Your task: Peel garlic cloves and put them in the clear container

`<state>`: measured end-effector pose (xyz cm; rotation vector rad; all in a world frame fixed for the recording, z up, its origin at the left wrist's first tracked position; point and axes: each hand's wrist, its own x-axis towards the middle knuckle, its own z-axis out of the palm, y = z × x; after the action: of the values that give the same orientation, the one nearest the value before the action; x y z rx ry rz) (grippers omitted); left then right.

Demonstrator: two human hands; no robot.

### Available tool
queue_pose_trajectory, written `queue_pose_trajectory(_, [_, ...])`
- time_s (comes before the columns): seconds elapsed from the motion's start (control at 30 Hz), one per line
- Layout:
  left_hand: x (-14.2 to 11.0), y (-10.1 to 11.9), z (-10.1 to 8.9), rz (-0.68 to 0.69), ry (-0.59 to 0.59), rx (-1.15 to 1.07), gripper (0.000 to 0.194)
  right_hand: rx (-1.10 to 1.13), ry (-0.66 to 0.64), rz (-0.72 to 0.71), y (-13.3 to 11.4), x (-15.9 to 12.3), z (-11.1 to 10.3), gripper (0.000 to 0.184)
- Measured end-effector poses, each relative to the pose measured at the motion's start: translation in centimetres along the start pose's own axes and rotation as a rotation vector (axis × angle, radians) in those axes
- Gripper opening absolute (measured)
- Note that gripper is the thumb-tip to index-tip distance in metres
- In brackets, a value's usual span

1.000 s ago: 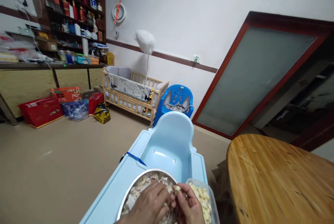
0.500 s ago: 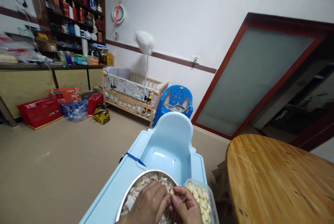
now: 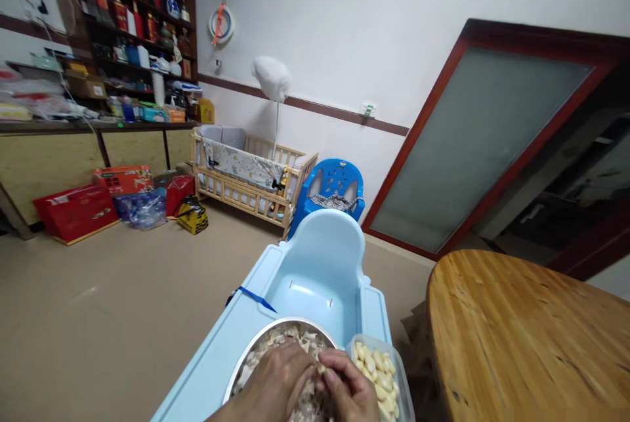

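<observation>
At the bottom centre of the frame, the bare left hand [image 3: 278, 379] and the bare right hand [image 3: 350, 386] meet above a round, silver metal bowl [image 3: 235, 379] filled with pale, papery garlic skins [image 3: 310, 343]. The fingertips of both are pinched close together; whether a clove sits between them is hidden, so the exact grip cannot be told. Just beside the bowl, towards the lower right, a clear plastic rectangular tub [image 3: 404, 379] holds peeled, cream-coloured garlic cloves [image 3: 381, 376]. The bowl rests on a light blue plastic child's seat [image 3: 322, 251]. A brown wooden table with a rounded edge [image 3: 522, 330] fills the lower right corner.
</observation>
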<state>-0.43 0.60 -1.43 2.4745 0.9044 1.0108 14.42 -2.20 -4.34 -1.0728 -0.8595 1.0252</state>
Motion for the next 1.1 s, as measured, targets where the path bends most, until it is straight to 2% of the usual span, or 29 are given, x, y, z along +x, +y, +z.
queue_pose_trajectory(0.17, [-0.4,-0.6,0.7,0.058,0.035,0.062,0.023,-0.189,-0.079,-0.085,0.3,0.1,-0.3,0.023])
queue_pose_trajectory(0.33, [-0.3,-0.7,0.5,0.096,0.05,0.119,0.024,-0.073,0.064,-0.026,1.3,-0.1,-0.2,0.034])
queue_pose_trajectory(0.43, [-0.1,-0.4,0.1,0.102,0.028,0.127,0.025,-0.129,0.056,-0.09,0.9,0.0,-0.3,0.023])
queue_pose_trajectory(0.6, [0.2,-0.2,0.0,0.081,0.02,0.102,0.021,-0.236,-0.072,-0.153,-0.5,0.1,-0.6,0.01])
queue_pose_trajectory(0.77, [-0.1,-0.3,0.6,0.042,0.055,0.141,0.018,-0.194,0.026,-0.189,-0.4,-0.3,-0.1,0.013])
queue_pose_trajectory(0.87, [-0.1,-0.1,0.7,0.026,0.085,0.139,0.017,-0.169,0.038,-0.115,0.0,-0.4,-0.1,0.02])
queue_pose_trajectory(1.0, [0.1,0.2,0.7,0.038,0.111,0.099,0.018,-0.053,0.006,0.101,0.5,-0.2,-0.3,0.034])
queue_pose_trajectory(1.1, [0.1,0.1,1.0,0.044,0.114,0.093,0.016,-0.056,0.0,0.097,0.7,-0.1,-0.1,0.042])
